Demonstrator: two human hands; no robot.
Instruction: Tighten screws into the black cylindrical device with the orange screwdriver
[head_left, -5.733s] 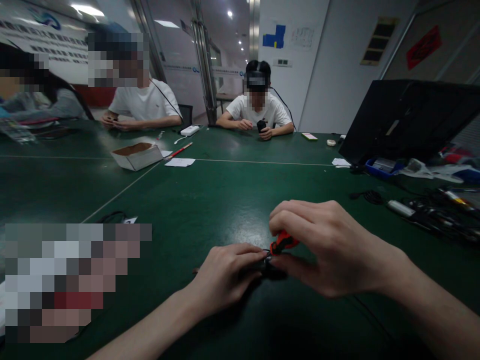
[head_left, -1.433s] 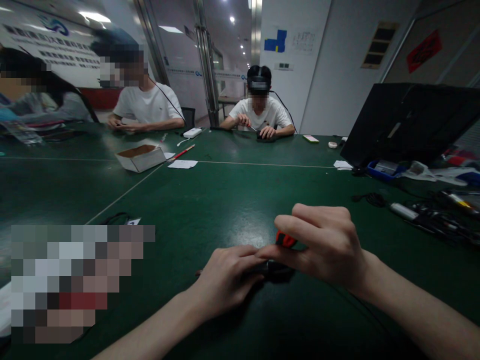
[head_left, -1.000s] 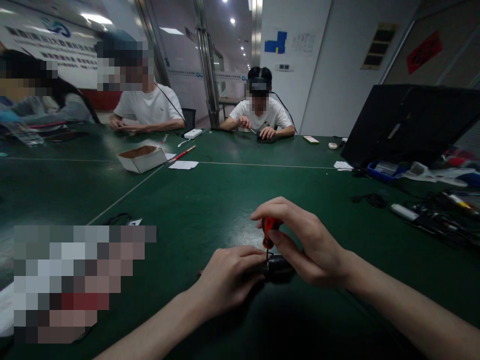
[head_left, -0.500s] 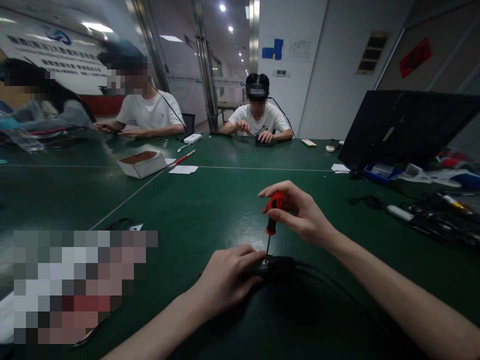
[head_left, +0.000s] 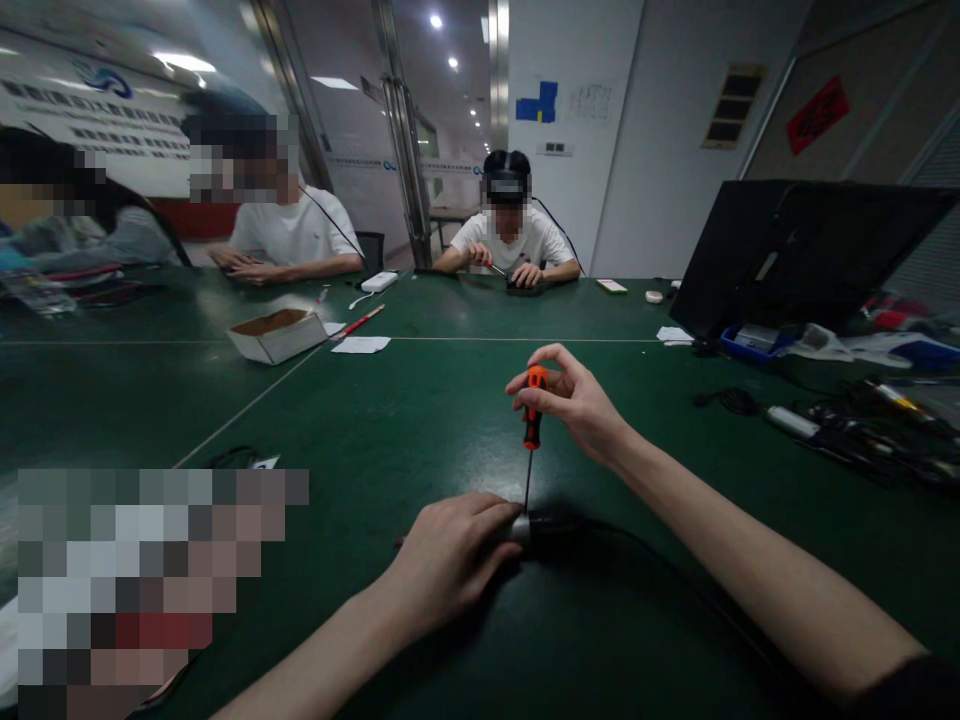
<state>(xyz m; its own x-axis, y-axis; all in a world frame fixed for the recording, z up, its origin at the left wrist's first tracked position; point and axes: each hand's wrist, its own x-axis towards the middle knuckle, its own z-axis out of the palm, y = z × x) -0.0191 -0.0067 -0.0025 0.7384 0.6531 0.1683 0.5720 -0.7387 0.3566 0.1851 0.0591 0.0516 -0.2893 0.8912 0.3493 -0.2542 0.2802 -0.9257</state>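
Note:
My right hand (head_left: 574, 395) holds the red and black handle of a screwdriver (head_left: 533, 408) between thumb and fingers. The screwdriver stands nearly upright, its thin shaft pointing down at a dark device (head_left: 555, 528) with a silvery band and a black cable. My left hand (head_left: 461, 545) is wrapped round the left part of this device and holds it on the green table (head_left: 435, 430). The fingers of my left hand hide much of the device, and the exact contact at the shaft's tip is too small to make out.
An open box (head_left: 277, 340), white papers (head_left: 361, 345) and a red stick (head_left: 364, 321) lie beyond my hands. Right are a monitor (head_left: 802, 260), a blue tray (head_left: 754, 342) and tangled cables (head_left: 862, 440). Three people sit around the table; a blurred patch covers the lower left.
My right hand and the screwdriver have shifted slightly left and up, and the screwdriver's handle has turned. The silvery band on the device shows more clearly. The whole view has shifted slightly.

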